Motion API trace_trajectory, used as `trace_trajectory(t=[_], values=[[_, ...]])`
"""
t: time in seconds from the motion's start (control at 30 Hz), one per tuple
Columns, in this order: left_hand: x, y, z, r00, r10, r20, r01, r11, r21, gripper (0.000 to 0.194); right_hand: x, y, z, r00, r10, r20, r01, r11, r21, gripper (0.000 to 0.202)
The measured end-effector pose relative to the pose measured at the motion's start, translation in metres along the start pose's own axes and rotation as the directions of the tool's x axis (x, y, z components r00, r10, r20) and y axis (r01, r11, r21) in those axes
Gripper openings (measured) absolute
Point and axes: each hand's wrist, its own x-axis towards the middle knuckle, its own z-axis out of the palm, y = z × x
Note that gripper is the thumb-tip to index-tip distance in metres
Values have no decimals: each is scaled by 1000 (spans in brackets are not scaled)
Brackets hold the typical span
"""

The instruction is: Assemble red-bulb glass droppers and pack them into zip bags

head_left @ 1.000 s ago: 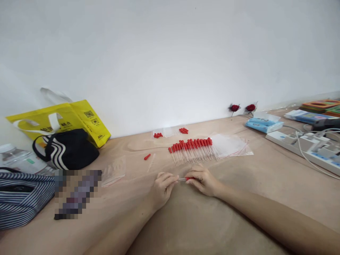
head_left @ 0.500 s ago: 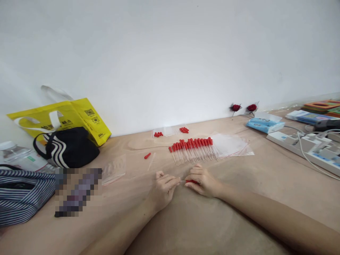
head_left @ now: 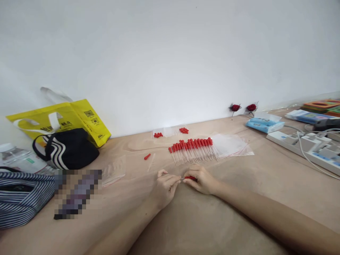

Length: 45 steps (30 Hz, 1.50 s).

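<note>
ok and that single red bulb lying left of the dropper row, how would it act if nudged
The loose red bulb would probably roll, perhaps curving, as it looks rounded and fatter at one end. Its small size suggests little weight. Its rubbery look hints it may squash, not crack.

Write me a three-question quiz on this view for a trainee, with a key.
1. Which hand grips the red bulb on the clear tube?
2. True or false: a loose red bulb lies to the left of the row of red-topped droppers.
3. What lies closest to the right end of that row?
a) a power strip
b) clear plastic bags
c) a striped pouch

Key:
1. The right hand; the left hand pinches the tube.
2. True.
3. b
</note>
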Motion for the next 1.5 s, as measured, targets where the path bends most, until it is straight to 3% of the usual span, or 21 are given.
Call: trace_trajectory(t=[0.17,0.3,0.47,0.53,0.63,0.77,0.87,1.03,1.27,1.4,1.5], values=[[2,2,1,1000,-8,0,8,1000,18,20,1,0,2,1000,3,-16,-3,1000,-5,17],[2,0,-2,999,-40,20,39,998,55,19,2,1,-1,997,82,-10,-81,995,51,18],[9,-18,-14,976,-213,43,202,963,177,22,-5,14,-11,974,212,-76,-209,977,44,61],[16,-26,-18,916,-393,87,368,905,214,23,-9,20,-14,962,243,-127,-241,970,31,53],[30,-41,-19,722,-679,130,622,720,308,22,-11,25,-15,956,246,-157,-247,969,19,37],[50,-63,-8,619,-783,66,720,599,351,15,-11,24,-13,966,227,-124,-231,973,-24,33],[63,-73,2,570,-821,30,757,539,368,17,-11,24,-13,964,244,-108,-248,968,-30,32],[76,-71,12,571,-819,63,748,550,371,14,-10,25,-14,959,270,-86,-271,962,-8,29],[70,-64,18,647,-760,68,712,633,304,13,-9,22,-14,964,257,-72,-259,966,-25,26],[56,-74,-2,671,-741,-22,712,635,300,15,-9,23,-14,966,250,-67,-253,967,-30,24],[44,-92,-25,623,-775,-109,757,562,333,15,-9,23,-13,969,242,-54,-244,969,-29,23]])
